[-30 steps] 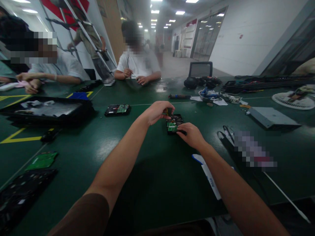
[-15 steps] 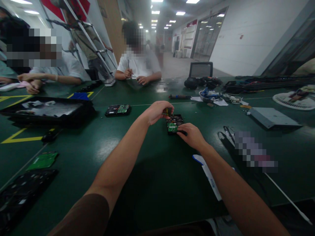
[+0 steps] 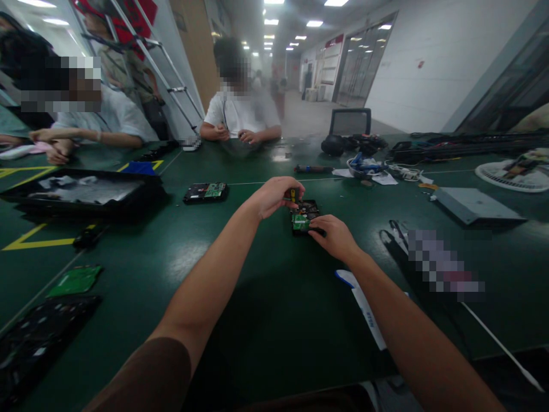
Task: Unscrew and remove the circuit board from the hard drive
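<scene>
A black hard drive (image 3: pixel 305 214) with a green circuit board facing up lies on the dark green table (image 3: pixel 257 297) ahead of me. My left hand (image 3: pixel 274 195) is closed round a small screwdriver (image 3: pixel 293 195) with a yellow handle, its tip down on the drive's far end. My right hand (image 3: pixel 337 236) rests on the drive's near right corner, fingers curled against its edge and holding it in place.
A second hard drive (image 3: pixel 206 191) lies to the left, beside a black tray (image 3: pixel 81 191). A green board (image 3: pixel 75 280) and a black panel (image 3: pixel 38 337) sit near left. A white and blue strip (image 3: pixel 364 315), a grey box (image 3: pixel 472 205) and cables lie right. Two people sit across the table.
My hands and the drive have hardly moved. The person across has lowered their hands to the table, and the person on the ladder has shifted.
</scene>
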Demonstrator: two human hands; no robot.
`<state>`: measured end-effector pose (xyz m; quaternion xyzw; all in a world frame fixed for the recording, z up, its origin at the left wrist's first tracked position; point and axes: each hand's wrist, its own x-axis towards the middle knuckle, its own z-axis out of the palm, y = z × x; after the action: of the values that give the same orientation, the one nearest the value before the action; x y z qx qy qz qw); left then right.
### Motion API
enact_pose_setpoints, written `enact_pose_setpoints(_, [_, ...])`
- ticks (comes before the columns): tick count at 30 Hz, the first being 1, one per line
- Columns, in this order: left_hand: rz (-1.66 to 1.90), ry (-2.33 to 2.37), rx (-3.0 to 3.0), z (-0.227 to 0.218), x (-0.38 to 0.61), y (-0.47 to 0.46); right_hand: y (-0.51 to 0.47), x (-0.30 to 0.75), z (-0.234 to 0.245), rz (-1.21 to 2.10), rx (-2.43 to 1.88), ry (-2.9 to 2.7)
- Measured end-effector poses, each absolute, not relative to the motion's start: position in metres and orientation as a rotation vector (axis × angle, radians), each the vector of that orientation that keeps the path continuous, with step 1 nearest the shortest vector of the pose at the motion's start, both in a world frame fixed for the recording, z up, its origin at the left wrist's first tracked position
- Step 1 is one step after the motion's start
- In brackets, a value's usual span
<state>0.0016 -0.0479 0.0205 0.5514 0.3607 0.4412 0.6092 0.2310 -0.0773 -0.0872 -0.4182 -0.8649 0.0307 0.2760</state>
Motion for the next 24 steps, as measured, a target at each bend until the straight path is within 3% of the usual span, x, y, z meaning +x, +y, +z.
enact_pose_setpoints(24, [0.912,0.833,1.227,0.029,0.003,-0.058,-0.077,0.231,-0.088,0.115,-1.129,-2.312])
